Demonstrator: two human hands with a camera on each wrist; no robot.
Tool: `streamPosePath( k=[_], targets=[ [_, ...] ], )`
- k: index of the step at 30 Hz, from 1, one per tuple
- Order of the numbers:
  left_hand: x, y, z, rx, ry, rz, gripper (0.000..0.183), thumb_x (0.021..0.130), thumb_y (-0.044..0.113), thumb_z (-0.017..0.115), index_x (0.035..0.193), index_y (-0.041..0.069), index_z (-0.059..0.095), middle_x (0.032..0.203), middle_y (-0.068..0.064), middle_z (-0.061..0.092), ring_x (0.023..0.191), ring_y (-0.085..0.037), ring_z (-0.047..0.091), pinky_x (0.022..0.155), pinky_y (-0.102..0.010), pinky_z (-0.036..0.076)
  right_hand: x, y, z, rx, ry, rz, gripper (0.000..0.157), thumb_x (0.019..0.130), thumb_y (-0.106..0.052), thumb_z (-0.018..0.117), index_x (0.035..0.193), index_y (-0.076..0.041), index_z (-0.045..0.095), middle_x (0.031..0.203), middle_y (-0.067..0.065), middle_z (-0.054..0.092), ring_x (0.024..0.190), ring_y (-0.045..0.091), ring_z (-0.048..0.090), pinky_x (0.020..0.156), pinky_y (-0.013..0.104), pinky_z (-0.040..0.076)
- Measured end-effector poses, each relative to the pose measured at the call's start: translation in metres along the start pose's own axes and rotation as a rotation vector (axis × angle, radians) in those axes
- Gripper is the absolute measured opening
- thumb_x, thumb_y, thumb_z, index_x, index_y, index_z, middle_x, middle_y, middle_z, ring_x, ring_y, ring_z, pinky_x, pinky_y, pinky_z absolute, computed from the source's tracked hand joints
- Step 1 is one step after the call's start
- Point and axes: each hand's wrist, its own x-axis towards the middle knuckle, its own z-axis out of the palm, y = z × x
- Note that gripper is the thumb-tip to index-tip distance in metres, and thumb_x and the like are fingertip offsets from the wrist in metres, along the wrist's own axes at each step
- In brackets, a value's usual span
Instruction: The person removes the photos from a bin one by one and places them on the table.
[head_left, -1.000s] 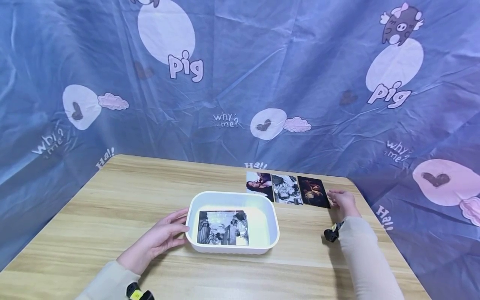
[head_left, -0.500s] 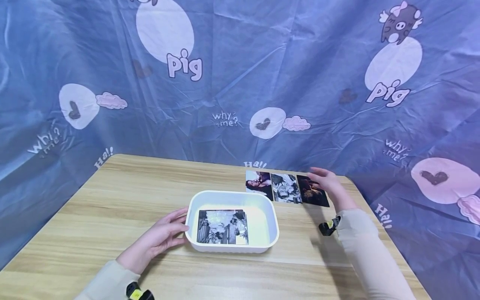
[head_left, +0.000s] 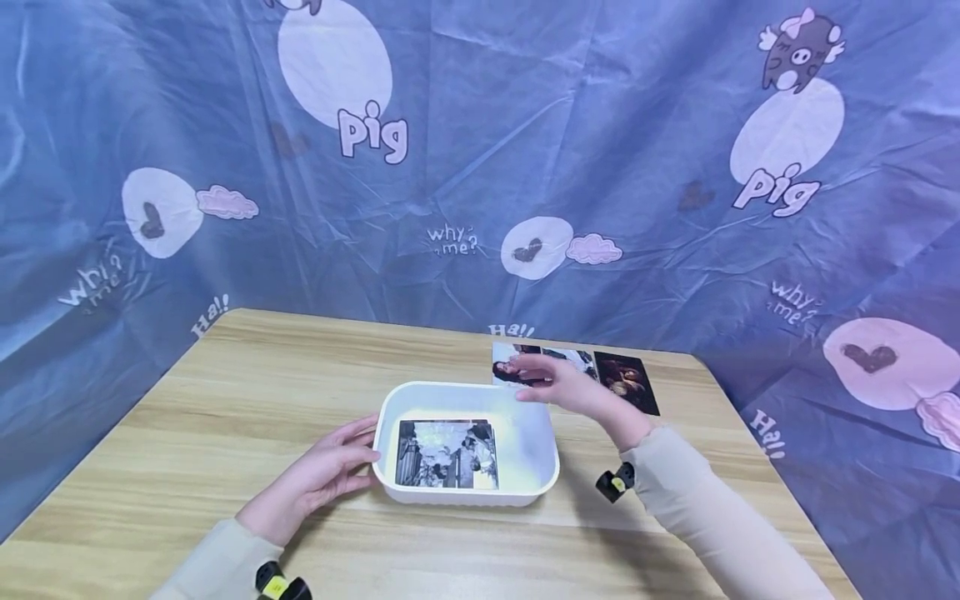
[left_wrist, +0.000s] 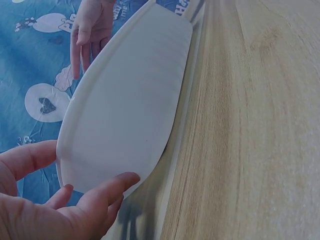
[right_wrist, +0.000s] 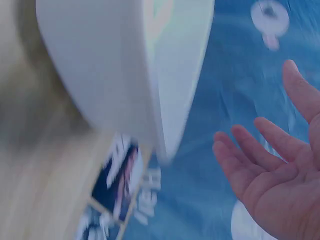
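A white plastic tub (head_left: 461,498) stands on the table with a small stack of photo prints (head_left: 446,454) lying inside, a black-and-white one on top. My left hand (head_left: 322,479) touches the tub's left end, its fingers spread loosely along the wall in the left wrist view. Over the tub's far right rim hovers my right hand (head_left: 570,390), fingers extended and holding nothing. Behind the tub lie three prints in a row: a woman's portrait print (head_left: 504,368), partly covered by the right hand, a black-and-white print (head_left: 583,360), and a dark print (head_left: 626,383).
The wooden table (head_left: 247,392) reaches back to a blue curtain (head_left: 420,275) printed with pigs and words. A black wrist camera (head_left: 617,482) sits on the right wrist, another wrist camera (head_left: 281,583) on the left.
My right hand has moved left from beside the dark print, across the row, to the tub's far rim. The left hand, the tub and the prints have stayed put.
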Motion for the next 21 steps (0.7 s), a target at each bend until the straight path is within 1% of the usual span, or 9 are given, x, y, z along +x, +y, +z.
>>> streamPosePath(
  k=[3,5,7,9,13,15,18,21],
  targets=[
    [0.0,0.001,0.0,-0.004,0.007,0.002,0.081,0.087,0.0,0.057,0.153,-0.002,0.01,0.157,-0.03,0.011,0.132,-0.036,0.046,0.099,-0.045,0.052,0.005,-0.007,0.02,-0.026,-0.081,-0.05,0.064,0.085,-0.016,0.072,0.14,0.001,0.045,0.142,0.022,0.049,0.127,0.041,0.049,0.108,0.048,0.044],
    [-0.001,0.001,0.001,-0.001,0.01,0.002,0.081,0.087,0.001,0.058,0.153,-0.002,0.01,0.157,-0.03,0.011,0.132,-0.036,0.047,0.098,-0.045,0.052,0.007,-0.008,0.031,-0.085,-0.124,-0.059,0.067,0.083,-0.019,0.075,0.14,0.001,0.046,0.143,0.021,0.048,0.128,0.04,0.049,0.107,0.049,0.044],
    [-0.001,0.0,0.001,0.002,0.009,0.001,0.081,0.087,0.001,0.058,0.153,-0.001,0.01,0.157,-0.029,0.01,0.131,-0.035,0.048,0.098,-0.044,0.053,0.009,-0.008,0.041,-0.166,-0.165,-0.052,0.071,0.081,-0.021,0.076,0.142,-0.002,0.044,0.145,0.019,0.047,0.13,0.039,0.047,0.109,0.051,0.042],
    [-0.002,-0.001,0.001,0.004,0.005,0.0,0.081,0.087,0.002,0.057,0.153,-0.001,0.01,0.157,-0.029,0.01,0.13,-0.034,0.049,0.097,-0.042,0.054,0.011,-0.006,0.05,-0.277,-0.194,-0.066,0.074,0.08,-0.024,0.077,0.143,-0.003,0.044,0.147,0.018,0.045,0.133,0.039,0.044,0.112,0.052,0.038],
    [-0.002,-0.003,0.001,0.002,-0.001,0.001,0.081,0.087,0.002,0.057,0.153,-0.001,0.01,0.157,-0.029,0.01,0.127,-0.032,0.053,0.095,-0.041,0.055,0.012,-0.003,0.061,-0.488,-0.208,-0.12,0.078,0.076,-0.026,0.08,0.141,-0.003,0.046,0.147,0.018,0.045,0.136,0.037,0.041,0.116,0.051,0.032],
    [-0.002,-0.004,0.001,0.002,-0.001,0.003,0.081,0.087,0.001,0.057,0.153,-0.001,0.01,0.157,-0.03,0.01,0.126,-0.031,0.054,0.094,-0.04,0.055,0.012,-0.002,0.065,-0.55,-0.213,-0.138,0.079,0.073,-0.027,0.082,0.14,-0.001,0.047,0.145,0.02,0.047,0.135,0.037,0.042,0.116,0.05,0.033],
    [-0.002,-0.004,0.001,0.001,0.0,0.004,0.081,0.087,0.001,0.057,0.153,-0.001,0.01,0.156,-0.03,0.01,0.124,-0.03,0.056,0.093,-0.04,0.056,0.01,-0.001,0.071,-0.577,-0.249,-0.104,0.085,0.071,-0.029,0.083,0.141,0.001,0.045,0.144,0.023,0.046,0.134,0.038,0.042,0.115,0.05,0.034],
    [-0.001,-0.003,0.002,0.0,0.0,0.005,0.081,0.087,0.001,0.058,0.153,-0.001,0.01,0.156,-0.03,0.01,0.124,-0.03,0.056,0.093,-0.04,0.056,0.009,0.002,0.078,-0.596,-0.288,-0.037,0.094,0.069,-0.034,0.084,0.144,0.001,0.039,0.146,0.023,0.042,0.134,0.038,0.04,0.116,0.048,0.034]
  ],
)
